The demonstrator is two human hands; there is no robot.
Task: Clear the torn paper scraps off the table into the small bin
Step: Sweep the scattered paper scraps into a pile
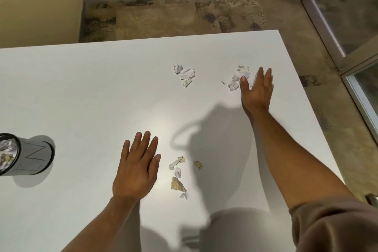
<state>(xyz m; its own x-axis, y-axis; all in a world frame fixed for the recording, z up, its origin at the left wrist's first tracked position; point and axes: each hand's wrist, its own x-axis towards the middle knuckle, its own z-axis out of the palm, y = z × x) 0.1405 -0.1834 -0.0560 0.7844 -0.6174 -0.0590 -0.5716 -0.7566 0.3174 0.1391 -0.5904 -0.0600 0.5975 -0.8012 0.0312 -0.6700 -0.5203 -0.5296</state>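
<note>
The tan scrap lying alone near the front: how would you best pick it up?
Pinch the tan scrap across its short sides from above, with thumb and forefinger. It lies low on the table, apart from the other scraps, so nothing crowds the fingers.

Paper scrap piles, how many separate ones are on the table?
3: one far centre, one beside the right hand at, one near the left hand at. None looks hidden.

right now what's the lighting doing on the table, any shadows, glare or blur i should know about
Head view: a soft bright sheen sits on the white table just beyond the left hand; a large shadow of the person falls below the right hand, close beside the near scraps; the small bin casts its own shadow; the right hand's fingers look slightly blurred; wide-angle lens bends the table edges.
</note>
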